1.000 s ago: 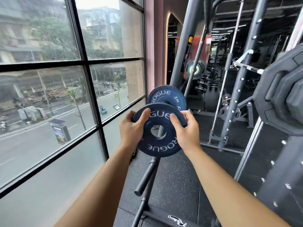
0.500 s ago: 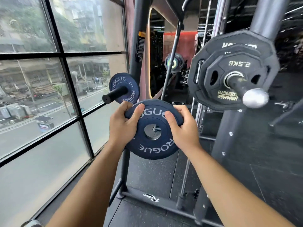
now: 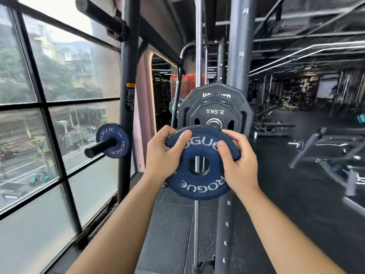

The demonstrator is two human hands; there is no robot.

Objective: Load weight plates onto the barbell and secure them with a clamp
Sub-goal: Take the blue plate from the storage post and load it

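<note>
I hold a small blue ROGUE weight plate (image 3: 199, 180) upright in front of me. My left hand (image 3: 164, 155) grips its left rim, thumb across the face. My right hand (image 3: 235, 161) grips its right rim the same way. Just behind and above the plate is the silver end of the barbell sleeve (image 3: 214, 123), which carries black plates (image 3: 214, 104), the outer one marked 2.5KG. The blue plate's hole sits below the sleeve end, not on it. No clamp is in view.
A second blue ROGUE plate (image 3: 112, 141) hangs on a black storage peg (image 3: 98, 148) of the rack upright (image 3: 126, 115) at left. Large windows run along the left. A thick rack post (image 3: 239, 46) rises behind the barbell. Benches and machines stand at right.
With the plate in both hands, I have turned from the storage peg toward the barbell. The loaded sleeve now sits directly behind the plate's top edge.
</note>
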